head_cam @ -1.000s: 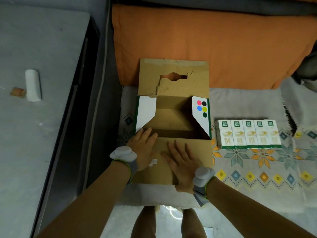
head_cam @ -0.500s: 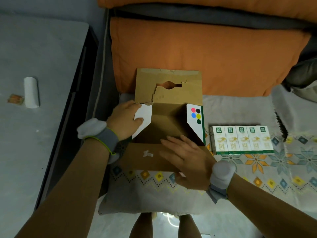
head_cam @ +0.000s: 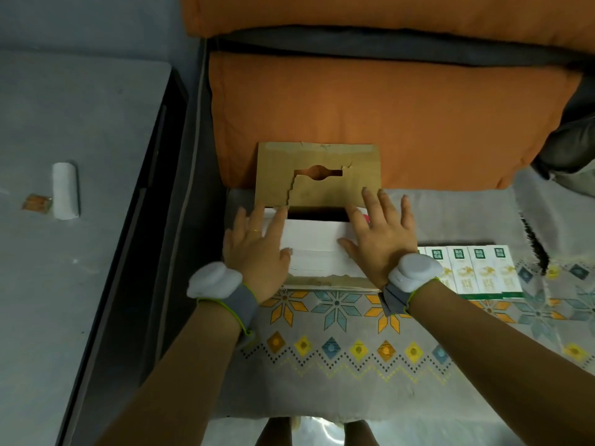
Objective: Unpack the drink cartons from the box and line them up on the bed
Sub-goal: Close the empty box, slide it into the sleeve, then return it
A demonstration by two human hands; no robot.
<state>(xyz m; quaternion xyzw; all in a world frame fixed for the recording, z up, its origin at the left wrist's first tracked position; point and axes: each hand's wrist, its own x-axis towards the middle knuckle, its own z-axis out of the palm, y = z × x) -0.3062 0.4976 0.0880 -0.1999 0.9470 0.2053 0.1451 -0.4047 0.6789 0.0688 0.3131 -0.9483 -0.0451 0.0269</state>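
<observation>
Box (head_cam: 335,185): on the bed (head_cam: 354,349), near flaps now folded shut, white faces up; a dark gap stays open at the far edge.
Left hand (head_cam: 257,252): moved onto the white flap, flat, fingers spread.
Right hand (head_cam: 381,236): likewise flat, pressing.
Cartons (head_cam: 476,272): unchanged row, right of box.

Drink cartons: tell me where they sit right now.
In the head view, the drink cartons lie in a row on the patterned bedspread, just right of the cardboard box, partly behind the right hand.
</observation>
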